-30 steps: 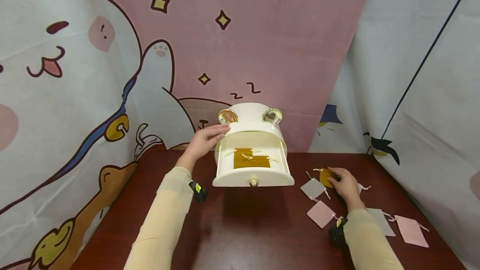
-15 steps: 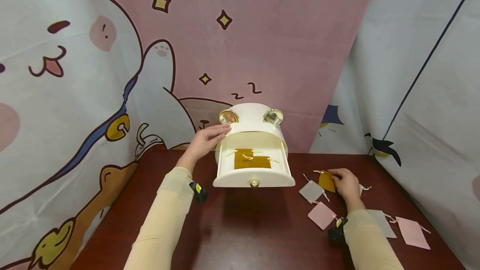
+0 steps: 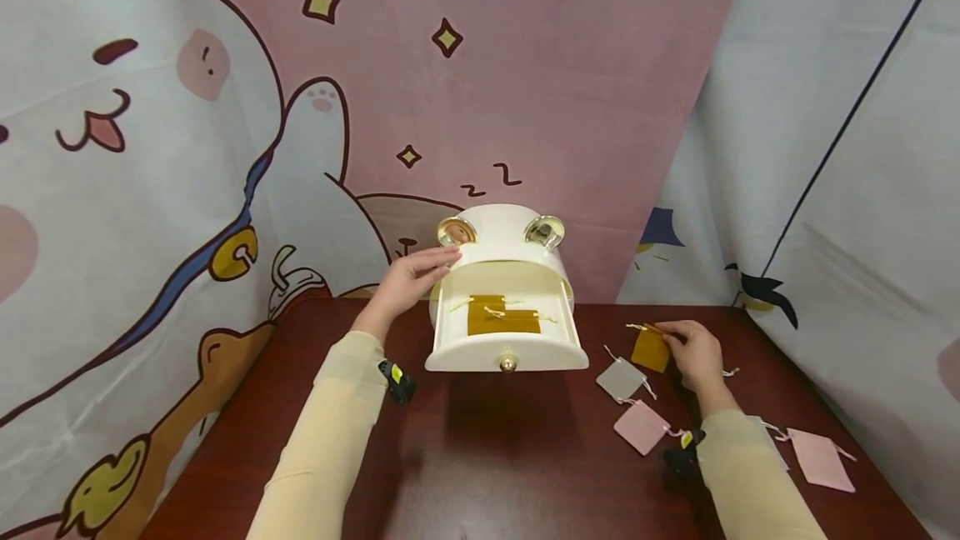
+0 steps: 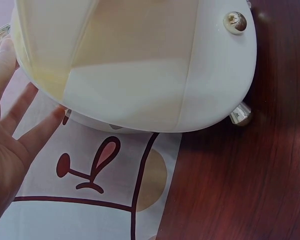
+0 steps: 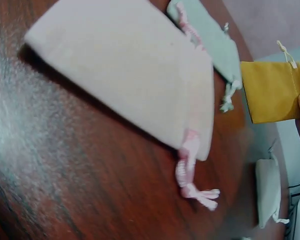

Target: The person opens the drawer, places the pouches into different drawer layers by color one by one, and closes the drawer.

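A white box (image 3: 504, 233) with two gold-rimmed round parts on top stands at the table's back, its drawer (image 3: 507, 354) pulled out. Inside the drawer lie mustard-yellow drawstring pouches (image 3: 517, 322), partly overlapping. My left hand (image 3: 405, 286) rests its fingertips against the box's upper left side; the left wrist view shows those fingers (image 4: 37, 137) extended along the white wall. On the right, my right hand (image 3: 697, 355) pinches another mustard-yellow drawstring pouch (image 3: 649, 350) near its corded mouth. That pouch (image 5: 271, 92) hangs above the table in the right wrist view, with the thumb on its edge.
Left of the right forearm lie a grey pouch (image 3: 621, 380) and a pink pouch (image 3: 642, 427). Beyond the forearm, another pink pouch (image 3: 821, 460) lies near the table's right side, with a grey pouch partly hidden beside it. Printed cloth (image 3: 570, 107) hangs behind the table.
My right hand has raised the yellow pouch off the table and moved slightly away from me, so more of the pouch shows. The left hand and drawer stay put.
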Available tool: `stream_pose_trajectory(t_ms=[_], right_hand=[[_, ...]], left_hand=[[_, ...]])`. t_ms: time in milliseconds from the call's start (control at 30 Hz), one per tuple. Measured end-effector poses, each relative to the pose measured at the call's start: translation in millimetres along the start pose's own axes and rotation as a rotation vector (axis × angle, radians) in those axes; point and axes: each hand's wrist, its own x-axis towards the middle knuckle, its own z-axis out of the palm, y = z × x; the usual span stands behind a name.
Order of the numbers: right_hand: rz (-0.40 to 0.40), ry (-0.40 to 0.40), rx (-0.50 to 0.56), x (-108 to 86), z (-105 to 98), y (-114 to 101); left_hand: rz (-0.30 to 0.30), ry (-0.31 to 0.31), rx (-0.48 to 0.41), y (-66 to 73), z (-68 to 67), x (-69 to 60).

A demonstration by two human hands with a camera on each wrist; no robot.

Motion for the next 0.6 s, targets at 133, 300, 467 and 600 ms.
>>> stream_pose_trajectory(t_ms=[133, 300, 467, 600], right_hand=[[-0.031, 0.035, 0.001, 3.2, -5, -6], [-0.077, 0.066, 0.000, 6.7, -11, -16], [-0.138, 0.097, 0.003, 7.4, -16, -28], [-0.143, 0.104, -0.002, 6.3, -23, -39]], left_hand=[[-0.001, -0.002, 0.015, 0.1, -0.6, 1.0], [-0.005, 0.000, 0.026, 0.3, -1.3, 1.0], [-0.004, -0.004, 0.027, 0.3, -0.7, 0.3], [0.001, -0.002, 0.023, -0.4, 0.0, 0.2]])
